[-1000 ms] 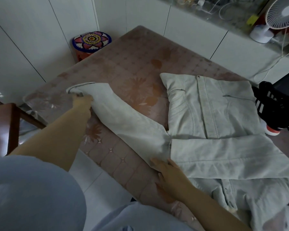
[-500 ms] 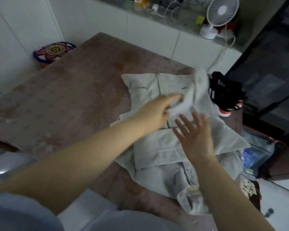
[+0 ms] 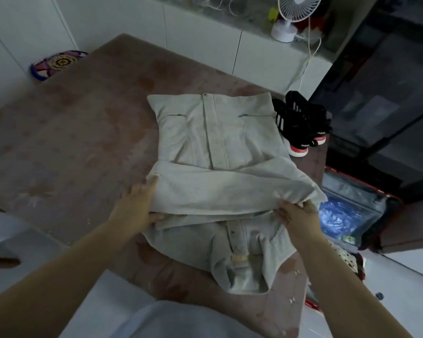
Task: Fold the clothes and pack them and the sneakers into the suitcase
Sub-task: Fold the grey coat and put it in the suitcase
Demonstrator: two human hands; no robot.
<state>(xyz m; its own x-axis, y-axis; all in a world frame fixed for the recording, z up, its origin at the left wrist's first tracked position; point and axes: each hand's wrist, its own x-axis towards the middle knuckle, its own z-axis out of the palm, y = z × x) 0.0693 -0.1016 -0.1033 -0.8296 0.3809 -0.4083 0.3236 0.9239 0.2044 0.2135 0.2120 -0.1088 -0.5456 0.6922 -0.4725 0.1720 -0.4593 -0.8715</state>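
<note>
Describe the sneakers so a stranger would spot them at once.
Start at the brown table. At its far right edge, just right of the pale grey jacket, stand the sneakers. Only they are black with white stripes and red soles.

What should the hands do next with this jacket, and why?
Probably fold the near half away over the far hem. Both sleeves already lie folded across the jacket, the left hand and right hand grip its side edges there, and its body lies at full length on the table.
</note>
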